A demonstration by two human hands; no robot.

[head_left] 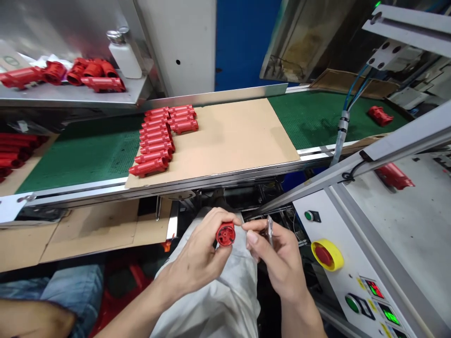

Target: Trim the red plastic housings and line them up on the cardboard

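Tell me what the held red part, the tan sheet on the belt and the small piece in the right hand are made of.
The red part in the left hand looks like moulded plastic: glossy, even colour. The tan sheet looks like cardboard: matt, scuffed. The small piece in the right hand looks like metal from its grey shine, but partly hidden.

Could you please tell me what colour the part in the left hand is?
The moulded part in the left hand is red, as the head view shows.
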